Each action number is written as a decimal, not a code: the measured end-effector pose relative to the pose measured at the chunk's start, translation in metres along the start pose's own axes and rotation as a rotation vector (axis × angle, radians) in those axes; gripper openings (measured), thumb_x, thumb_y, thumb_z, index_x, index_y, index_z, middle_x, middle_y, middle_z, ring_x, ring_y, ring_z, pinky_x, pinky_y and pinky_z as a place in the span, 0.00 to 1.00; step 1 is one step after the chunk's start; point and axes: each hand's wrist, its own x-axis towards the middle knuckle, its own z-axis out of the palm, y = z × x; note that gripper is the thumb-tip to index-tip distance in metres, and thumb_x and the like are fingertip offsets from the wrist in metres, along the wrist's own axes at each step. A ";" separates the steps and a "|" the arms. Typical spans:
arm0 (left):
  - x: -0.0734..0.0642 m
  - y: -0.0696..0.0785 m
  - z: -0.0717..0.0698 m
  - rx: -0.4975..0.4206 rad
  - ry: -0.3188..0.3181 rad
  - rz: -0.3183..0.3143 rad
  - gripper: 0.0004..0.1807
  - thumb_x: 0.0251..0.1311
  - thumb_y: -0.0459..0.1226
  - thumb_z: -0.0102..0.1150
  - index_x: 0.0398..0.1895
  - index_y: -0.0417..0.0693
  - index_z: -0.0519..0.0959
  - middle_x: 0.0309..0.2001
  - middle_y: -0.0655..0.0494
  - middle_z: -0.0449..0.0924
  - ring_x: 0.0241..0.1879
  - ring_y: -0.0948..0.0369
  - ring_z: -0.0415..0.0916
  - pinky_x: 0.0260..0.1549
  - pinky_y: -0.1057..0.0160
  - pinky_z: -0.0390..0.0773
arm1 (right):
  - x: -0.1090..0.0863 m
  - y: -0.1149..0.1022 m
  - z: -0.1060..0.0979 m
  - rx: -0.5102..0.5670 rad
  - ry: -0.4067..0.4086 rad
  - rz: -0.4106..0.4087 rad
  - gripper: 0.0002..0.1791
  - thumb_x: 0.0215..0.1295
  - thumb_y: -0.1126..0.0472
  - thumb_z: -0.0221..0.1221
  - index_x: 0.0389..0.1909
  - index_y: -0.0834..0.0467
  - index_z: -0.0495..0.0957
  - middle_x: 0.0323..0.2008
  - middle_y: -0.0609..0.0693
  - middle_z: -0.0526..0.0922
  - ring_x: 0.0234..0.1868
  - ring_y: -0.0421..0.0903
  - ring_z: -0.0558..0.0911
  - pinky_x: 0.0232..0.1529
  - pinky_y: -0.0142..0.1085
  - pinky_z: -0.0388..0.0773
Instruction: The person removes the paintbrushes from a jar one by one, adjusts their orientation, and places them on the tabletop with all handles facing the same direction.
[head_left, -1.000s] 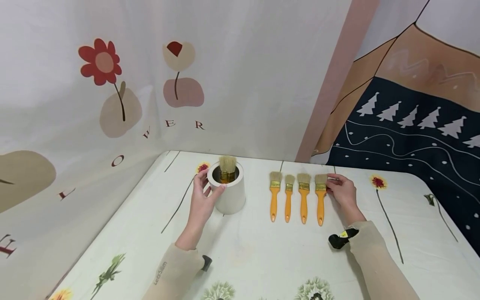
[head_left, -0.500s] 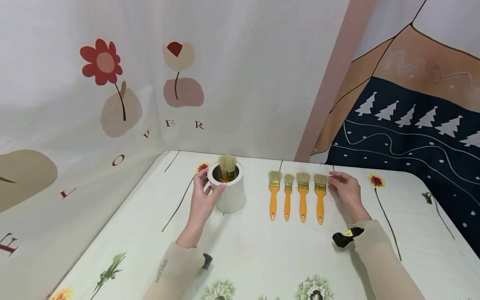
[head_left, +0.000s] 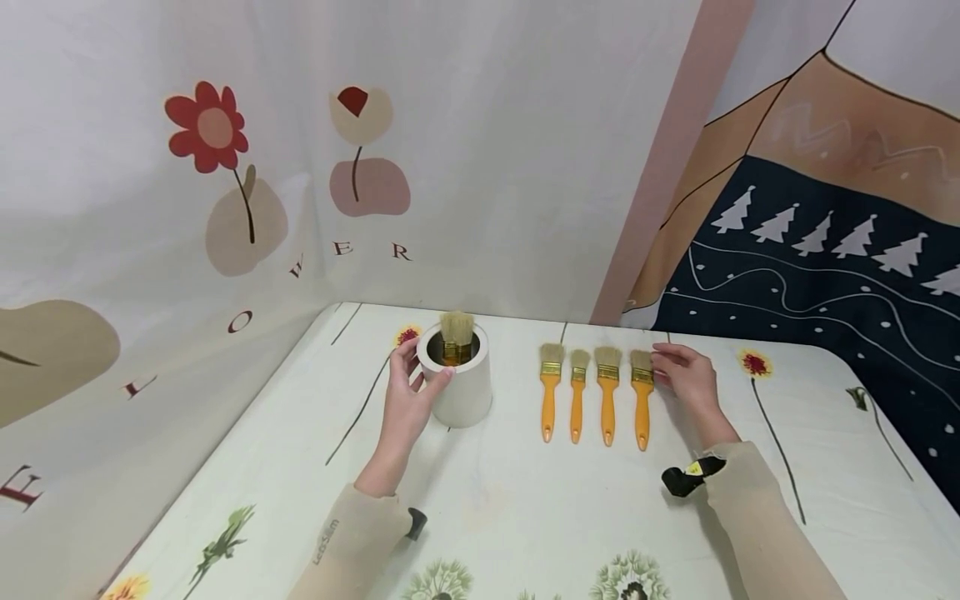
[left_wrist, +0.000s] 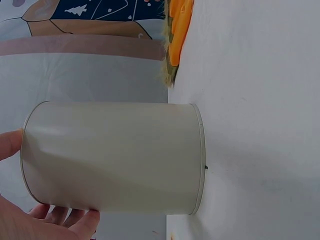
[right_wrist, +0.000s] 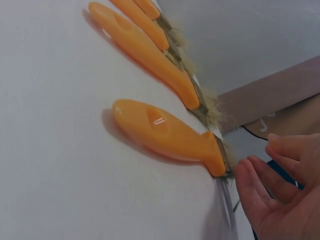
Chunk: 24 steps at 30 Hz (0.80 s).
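On the left of the head view my left hand (head_left: 407, 406) holds a white cylindrical can (head_left: 462, 393) near its rim. Its thumb lies at the near edge, its fingers along the left side. A paintbrush (head_left: 457, 330) stands bristles-up in the can, its handle hidden inside. Several paintbrushes with orange handles lie in a row to the right of the can. My right hand (head_left: 690, 379) is beside the bristles of the rightmost paintbrush (head_left: 642, 400), its fingers loosely bent around nothing. The right wrist view shows that brush (right_wrist: 167, 132) lying apart from the palm.
A white flower-printed cloth covers the table (head_left: 495, 508). Behind it hang a pale printed curtain (head_left: 510, 167) and a dark patterned cloth (head_left: 810, 275) on the right. The row also holds a left brush (head_left: 549, 392), a small brush (head_left: 577, 396) and a wider brush (head_left: 608, 396).
My right hand shifts slightly right and away, then a little back toward the rightmost paintbrush. The left hand, can and brushes stay where they were; the view moves slightly.
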 end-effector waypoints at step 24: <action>0.001 -0.001 0.001 -0.005 0.004 -0.003 0.42 0.63 0.37 0.65 0.75 0.44 0.53 0.76 0.43 0.55 0.77 0.46 0.53 0.76 0.44 0.56 | -0.013 -0.017 0.014 0.040 -0.072 -0.048 0.24 0.74 0.55 0.56 0.65 0.63 0.72 0.61 0.63 0.77 0.38 0.29 0.80 0.46 0.23 0.83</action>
